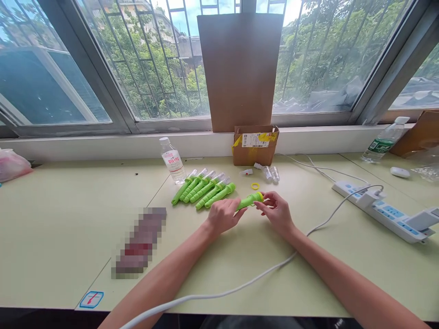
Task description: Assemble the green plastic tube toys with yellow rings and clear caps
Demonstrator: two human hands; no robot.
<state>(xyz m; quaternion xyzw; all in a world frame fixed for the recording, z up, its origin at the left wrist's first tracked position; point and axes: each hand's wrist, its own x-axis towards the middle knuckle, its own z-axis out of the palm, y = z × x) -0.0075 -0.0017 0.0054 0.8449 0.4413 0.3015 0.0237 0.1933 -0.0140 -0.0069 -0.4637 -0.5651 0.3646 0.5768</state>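
Observation:
My left hand (224, 214) is wrapped round the body of a green plastic tube (247, 201), which lies tilted just over the table. Its wider end points right and carries a yellow ring (260, 196). At that end the thumb and fingers of my right hand (275, 209) pinch the ring's edge. Beyond my left hand lies a row of several green tubes (202, 188), most with clear caps; the nearest one, a green tube (220, 195), shows a bare threaded end. A loose yellow ring (255, 186) rests just past the held tube.
Clear plastic caps (270, 173) and a small white-and-red piece (246, 172) lie before a cardboard box (254, 146). Left stands a water bottle (173, 161); a blurred-out object (139, 244) is nearer. A white cable (240, 287) crosses under my right forearm; a power strip (384, 212) lies right.

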